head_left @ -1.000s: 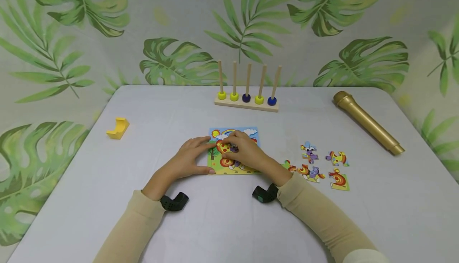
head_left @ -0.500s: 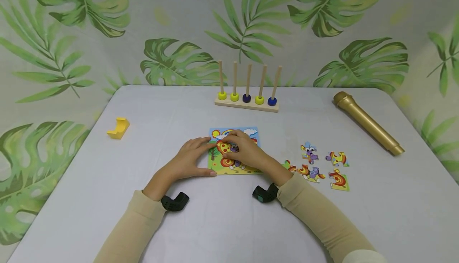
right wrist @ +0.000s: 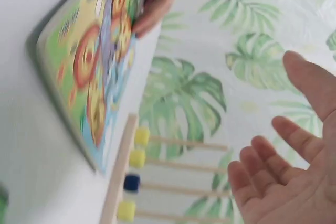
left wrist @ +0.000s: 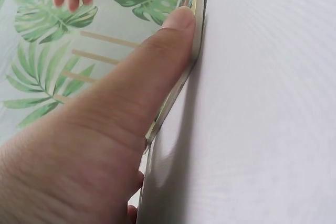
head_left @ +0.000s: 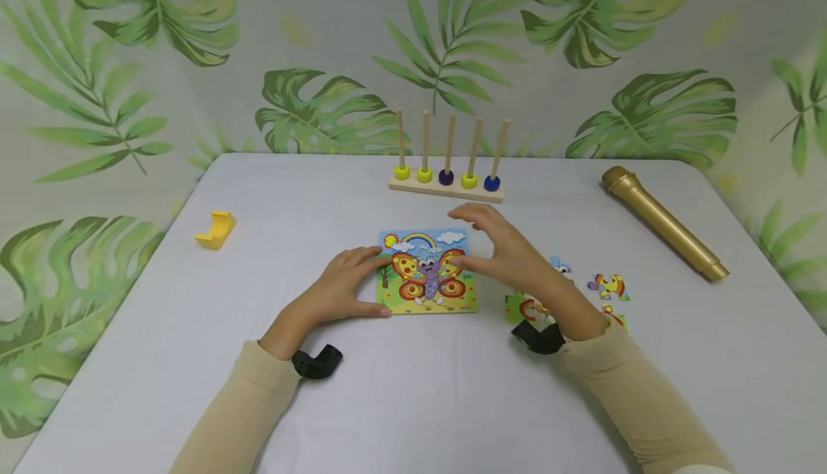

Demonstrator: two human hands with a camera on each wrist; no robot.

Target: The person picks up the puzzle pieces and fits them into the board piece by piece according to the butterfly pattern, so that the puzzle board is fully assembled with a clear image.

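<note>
A butterfly puzzle board [head_left: 416, 307] lies flat in the middle of the table, its picture showing a rainbow, a sun and a tree. My left hand [head_left: 342, 289] rests at its left side, fingers and thumb spread and touching the edge. In the left wrist view the thumb [left wrist: 157, 51] lies straight along the board's rim. My right hand [head_left: 507, 251] is raised over the board's right side, fingers apart and holding nothing. From the right wrist view, the same hand [right wrist: 299, 182] shows an empty palm. Loose puzzle pieces [head_left: 610, 286] lie to the right, some hidden under the right forearm.
Behind the board stands a wooden peg rack [head_left: 446, 188] with yellow and blue beads on its pegs. A gold microphone [head_left: 665, 222] lies at the far right. On the left sits a small yellow block [head_left: 216, 230]. A leaf-patterned cloth hangs behind the table.
My right hand has lifted off the middle of the board and moved right, its fingers spreading; the whole butterfly is now uncovered. The left hand has stayed in place.
</note>
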